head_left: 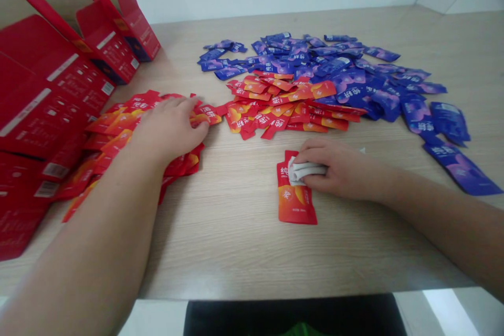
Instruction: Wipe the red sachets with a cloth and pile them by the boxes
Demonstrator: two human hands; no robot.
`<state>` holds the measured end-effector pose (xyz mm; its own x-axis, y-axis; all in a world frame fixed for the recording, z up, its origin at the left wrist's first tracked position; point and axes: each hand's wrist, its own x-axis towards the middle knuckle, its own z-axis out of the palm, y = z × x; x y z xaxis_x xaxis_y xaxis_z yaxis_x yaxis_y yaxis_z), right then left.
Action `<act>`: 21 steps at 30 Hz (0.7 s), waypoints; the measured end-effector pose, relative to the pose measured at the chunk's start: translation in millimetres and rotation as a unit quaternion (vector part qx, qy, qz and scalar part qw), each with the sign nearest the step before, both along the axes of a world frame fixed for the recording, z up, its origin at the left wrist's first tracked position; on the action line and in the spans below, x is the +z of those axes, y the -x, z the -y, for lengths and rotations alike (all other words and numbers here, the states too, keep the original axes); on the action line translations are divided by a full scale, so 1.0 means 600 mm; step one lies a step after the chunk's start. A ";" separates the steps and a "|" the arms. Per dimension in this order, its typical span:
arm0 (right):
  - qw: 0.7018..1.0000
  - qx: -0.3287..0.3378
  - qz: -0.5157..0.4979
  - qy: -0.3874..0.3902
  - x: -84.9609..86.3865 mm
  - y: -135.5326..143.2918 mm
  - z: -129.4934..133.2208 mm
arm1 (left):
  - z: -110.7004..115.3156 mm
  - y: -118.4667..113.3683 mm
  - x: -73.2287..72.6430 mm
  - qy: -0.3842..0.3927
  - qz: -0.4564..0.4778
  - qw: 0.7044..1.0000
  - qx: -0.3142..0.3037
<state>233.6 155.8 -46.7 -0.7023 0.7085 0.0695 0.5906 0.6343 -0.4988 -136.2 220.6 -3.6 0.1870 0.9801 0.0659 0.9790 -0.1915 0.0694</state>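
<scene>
My right hand [333,168] has a folded white cloth [309,170] pinched in its fingers, over one red sachet [297,205] in from the tabletop's [220,252] front edge. Sachet's probably light, soft and a bit slick, so I'd grab the flat side seams. Long axis runs roughly front to back, narrow neck toward the back edge. Left hand's [169,123] fingers are curled over the red pile [112,142], can't tell if they're gripping. Blue sachets [354,84] lie nearer the back edge.
</scene>
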 end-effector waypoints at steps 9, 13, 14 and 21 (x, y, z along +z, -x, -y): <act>1.000 -0.001 -0.001 0.013 -0.001 -0.001 0.001 | 0.001 -0.003 -0.011 -0.048 0.039 0.998 0.025; 1.000 0.000 -0.009 0.006 0.000 0.000 0.001 | 0.049 -0.004 0.033 -0.111 0.095 0.984 0.106; 1.000 0.001 -0.009 0.007 0.000 -0.001 0.000 | 0.058 0.004 0.042 -0.110 0.097 0.980 0.136; 1.000 0.013 -0.024 -0.007 -0.007 -0.009 -0.002 | 0.059 0.119 0.022 -0.049 0.018 0.983 0.178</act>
